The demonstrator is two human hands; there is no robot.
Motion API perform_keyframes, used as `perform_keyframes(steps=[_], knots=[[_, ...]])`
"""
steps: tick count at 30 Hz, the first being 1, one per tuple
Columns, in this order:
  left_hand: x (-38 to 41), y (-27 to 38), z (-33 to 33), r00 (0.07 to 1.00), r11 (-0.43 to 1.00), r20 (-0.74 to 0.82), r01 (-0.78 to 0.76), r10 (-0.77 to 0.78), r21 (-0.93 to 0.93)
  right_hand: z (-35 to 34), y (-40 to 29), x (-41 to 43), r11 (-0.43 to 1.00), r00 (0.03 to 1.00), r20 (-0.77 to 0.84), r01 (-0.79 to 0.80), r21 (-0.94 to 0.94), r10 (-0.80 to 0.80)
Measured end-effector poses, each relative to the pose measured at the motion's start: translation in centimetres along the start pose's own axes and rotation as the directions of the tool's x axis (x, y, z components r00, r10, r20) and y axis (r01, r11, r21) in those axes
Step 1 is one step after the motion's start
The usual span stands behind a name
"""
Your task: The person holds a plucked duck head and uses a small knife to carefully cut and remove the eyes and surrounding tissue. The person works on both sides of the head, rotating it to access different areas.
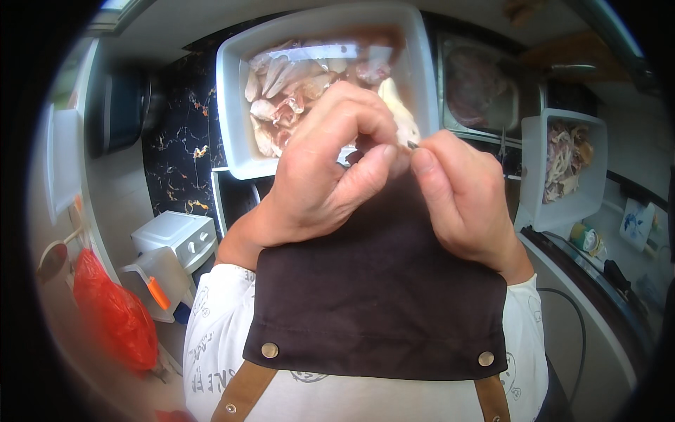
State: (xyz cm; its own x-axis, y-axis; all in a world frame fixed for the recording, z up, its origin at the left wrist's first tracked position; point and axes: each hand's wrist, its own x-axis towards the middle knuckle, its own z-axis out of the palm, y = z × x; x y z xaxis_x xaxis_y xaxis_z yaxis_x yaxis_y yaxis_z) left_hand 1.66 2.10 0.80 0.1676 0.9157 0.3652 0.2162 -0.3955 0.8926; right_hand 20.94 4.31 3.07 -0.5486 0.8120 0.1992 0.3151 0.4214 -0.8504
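Note:
My left hand (332, 163) is raised over the near edge of a white plastic tub (224, 105), its thumb and fingers closed on a pale piece of raw poultry (403, 118). Close beside it, my right hand (461, 184) pinches a small dark metal tool (413, 144) between thumb and forefinger, its tip at the meat. Most of the tool is hidden by the fingers. In the tub, several raw poultry pieces (285, 74) lie in reddish water.
A metal sink (506, 113) holding raw meat (466, 84) is right of the tub. Further right, a white bin (532, 174) holds pale scraps (564, 163). At left are a small white appliance (171, 232), a clear container (163, 264) and a red plastic bag (111, 311).

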Motion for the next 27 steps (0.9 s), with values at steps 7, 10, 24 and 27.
perform_keyframes(steps=[7, 10, 24, 27], knots=[[-0.3, -1.0, -0.6, 0.999, 0.995, -0.008, 0.043, -0.044, -0.087, 0.4, 0.3, 0.2, 0.999, 0.999, -0.052, -0.011, 0.033, 0.013], [-0.5, -1.1, -1.0, 0.992, 0.979, 0.0, 0.122, -0.123, -0.163, 0.6, 0.0, 0.5, 0.997, 0.998, -0.038, -0.05, 0.057, 0.053], [-1.3, -0.9, -1.9, 0.972, 0.911, 0.088, 0.236, -0.219, -0.339, 1.2, 0.8, 1.4, 0.929, 0.984, 0.03, -0.175, 0.326, 0.174], [-1.1, -1.3, -2.0, 0.978, 0.923, 0.095, 0.207, -0.186, -0.323, 1.2, 0.7, 1.5, 0.923, 0.981, 0.034, -0.19, 0.336, 0.189]])
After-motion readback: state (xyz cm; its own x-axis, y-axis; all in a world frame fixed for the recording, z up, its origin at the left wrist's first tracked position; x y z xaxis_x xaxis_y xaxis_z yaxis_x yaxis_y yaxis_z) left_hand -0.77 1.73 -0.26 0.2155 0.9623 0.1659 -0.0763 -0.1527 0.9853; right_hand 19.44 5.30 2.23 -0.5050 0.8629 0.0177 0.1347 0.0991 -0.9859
